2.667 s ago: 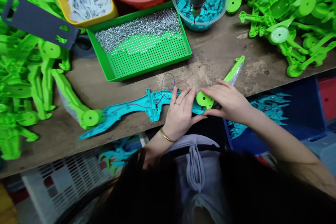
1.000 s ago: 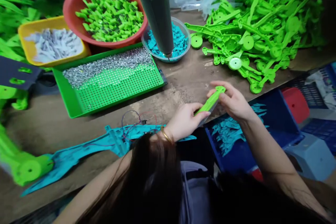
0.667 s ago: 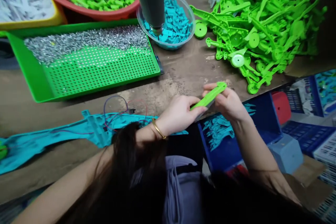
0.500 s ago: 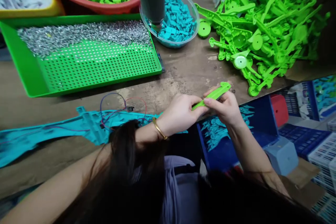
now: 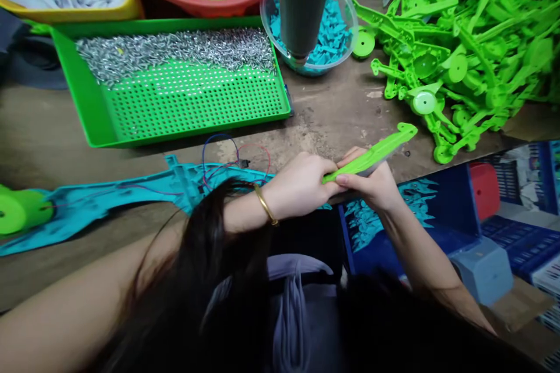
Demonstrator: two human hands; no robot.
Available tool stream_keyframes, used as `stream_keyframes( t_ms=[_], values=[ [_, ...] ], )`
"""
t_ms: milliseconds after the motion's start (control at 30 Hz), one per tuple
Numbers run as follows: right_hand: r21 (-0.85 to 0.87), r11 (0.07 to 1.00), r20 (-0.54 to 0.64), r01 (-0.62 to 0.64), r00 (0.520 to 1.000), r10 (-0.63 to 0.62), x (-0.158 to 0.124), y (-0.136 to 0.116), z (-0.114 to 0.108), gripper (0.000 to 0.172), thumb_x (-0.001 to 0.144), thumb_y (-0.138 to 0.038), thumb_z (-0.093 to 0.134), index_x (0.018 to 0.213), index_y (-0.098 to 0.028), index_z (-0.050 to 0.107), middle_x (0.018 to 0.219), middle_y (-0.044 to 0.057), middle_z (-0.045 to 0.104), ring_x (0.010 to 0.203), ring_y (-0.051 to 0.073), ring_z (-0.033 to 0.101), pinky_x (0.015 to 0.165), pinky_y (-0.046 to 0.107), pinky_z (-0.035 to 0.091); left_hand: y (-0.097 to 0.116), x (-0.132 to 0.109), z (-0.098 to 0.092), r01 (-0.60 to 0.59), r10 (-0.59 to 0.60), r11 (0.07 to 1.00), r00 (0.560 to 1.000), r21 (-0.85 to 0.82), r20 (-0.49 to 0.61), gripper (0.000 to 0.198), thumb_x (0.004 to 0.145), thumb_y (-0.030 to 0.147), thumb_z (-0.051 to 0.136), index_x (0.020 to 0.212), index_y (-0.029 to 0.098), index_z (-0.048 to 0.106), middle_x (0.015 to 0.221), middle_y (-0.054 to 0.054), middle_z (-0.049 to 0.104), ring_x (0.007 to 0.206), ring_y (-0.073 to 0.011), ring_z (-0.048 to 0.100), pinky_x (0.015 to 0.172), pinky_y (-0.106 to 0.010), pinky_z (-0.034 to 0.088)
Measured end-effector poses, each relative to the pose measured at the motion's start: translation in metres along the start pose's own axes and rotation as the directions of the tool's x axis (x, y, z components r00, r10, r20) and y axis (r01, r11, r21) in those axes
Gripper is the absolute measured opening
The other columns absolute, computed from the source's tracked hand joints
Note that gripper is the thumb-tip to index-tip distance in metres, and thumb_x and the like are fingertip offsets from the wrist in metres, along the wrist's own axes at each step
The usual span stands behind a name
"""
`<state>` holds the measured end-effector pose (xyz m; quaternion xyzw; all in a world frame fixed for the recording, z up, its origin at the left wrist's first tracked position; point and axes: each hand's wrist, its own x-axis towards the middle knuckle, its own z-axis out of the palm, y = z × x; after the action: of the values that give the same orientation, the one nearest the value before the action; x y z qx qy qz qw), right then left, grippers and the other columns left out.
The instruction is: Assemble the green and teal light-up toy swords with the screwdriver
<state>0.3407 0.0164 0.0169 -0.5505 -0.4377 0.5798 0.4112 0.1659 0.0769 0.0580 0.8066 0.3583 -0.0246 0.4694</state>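
Both hands grip one long green plastic part, tilted up to the right, with a rounded hooked tip at its far end. My left hand, with a gold bangle at the wrist, pinches its near end. Around its middle, from below, my right hand is closed, thumb on top; some of its fingers are hidden. Left of the hands a long turquoise plastic shell lies on the table, with thin red and blue wires and a small dark connector. A green rounded piece sits at the shell's left end.
A green perforated tray holds many small screws. A dark upright tool hangs before a clear bowl of turquoise pieces. Green parts are heaped at right; a blue bin with turquoise parts stands below the table edge.
The green part has been turned, and more of its length now shows beyond my right hand. The view has shifted left, bringing the green rounded piece into sight.
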Motion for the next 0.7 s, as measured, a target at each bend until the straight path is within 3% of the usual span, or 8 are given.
stream_keyframes(
  t_ms=[200, 367, 567, 633, 700],
  values=[
    [-0.032, 0.996, -0.030, 0.087, 0.996, -0.088, 0.002, 0.003, -0.004, 0.023, 0.063, -0.032, 0.084, 0.076, -0.021, 0.069, 0.081, -0.001, 0.061, 0.074, 0.013, 0.056, 0.068, 0.027, 0.047, -0.005, -0.007, -0.011, -0.037, 0.016, 0.975, 0.995, 0.218, 0.094, 0.030, 0.088, 0.042, 0.060, 0.092, 0.013, 0.070, 0.091, -0.010, 0.072, 0.089, -0.0238, 0.066, 0.077, -0.031, 0.046],
    [0.132, 0.989, -0.072, -0.060, 0.995, 0.070, -0.008, 0.009, 0.013, 0.037, 0.060, -0.039, 0.085, 0.088, -0.024, 0.067, 0.083, -0.001, 0.062, 0.073, 0.013, 0.057, 0.065, 0.027, 0.048, -0.009, -0.010, -0.010, -0.045, 0.033, 0.984, 0.997, 0.171, 0.068, 0.022, 0.087, 0.033, 0.061, 0.091, 0.014, 0.072, 0.092, -0.008, 0.072, 0.091, -0.0230, 0.065, 0.080, -0.032, 0.047],
    [-0.005, 0.986, -0.080, 0.168, 0.983, -0.167, -0.009, 0.011, 0.026, 0.018, 0.067, -0.028, 0.080, 0.072, -0.023, 0.064, 0.077, 0.000, 0.060, 0.077, 0.016, 0.059, 0.076, 0.033, 0.051, -0.012, -0.016, -0.001, -0.094, 0.098, 0.986, 0.995, 0.135, -0.021, 0.016, 0.085, 0.027, 0.061, 0.085, 0.015, 0.071, 0.085, -0.006, 0.071, 0.084, -0.0202, 0.065, 0.077, -0.031, 0.048],
    [0.043, 0.989, -0.100, 0.142, 0.985, -0.137, -0.010, 0.013, 0.025, 0.018, 0.068, -0.027, 0.081, 0.076, -0.024, 0.065, 0.081, 0.000, 0.061, 0.078, 0.015, 0.059, 0.076, 0.032, 0.051, -0.014, -0.017, -0.001, -0.103, 0.107, 0.988, 0.994, 0.112, -0.032, 0.016, 0.086, 0.027, 0.061, 0.085, 0.015, 0.071, 0.086, -0.006, 0.071, 0.086, -0.0204, 0.065, 0.080, -0.031, 0.048],
    [0.129, 0.991, -0.069, 0.036, 0.997, -0.028, -0.014, 0.014, 0.023, 0.029, 0.066, -0.030, 0.083, 0.090, -0.026, 0.067, 0.088, 0.000, 0.063, 0.082, 0.015, 0.061, 0.076, 0.031, 0.051, -0.015, -0.018, -0.002, -0.109, 0.112, 0.989, 0.993, 0.099, -0.022, 0.016, 0.086, 0.027, 0.060, 0.088, 0.015, 0.071, 0.088, -0.007, 0.071, 0.089, -0.0210, 0.065, 0.082, -0.032, 0.048]
  ],
)
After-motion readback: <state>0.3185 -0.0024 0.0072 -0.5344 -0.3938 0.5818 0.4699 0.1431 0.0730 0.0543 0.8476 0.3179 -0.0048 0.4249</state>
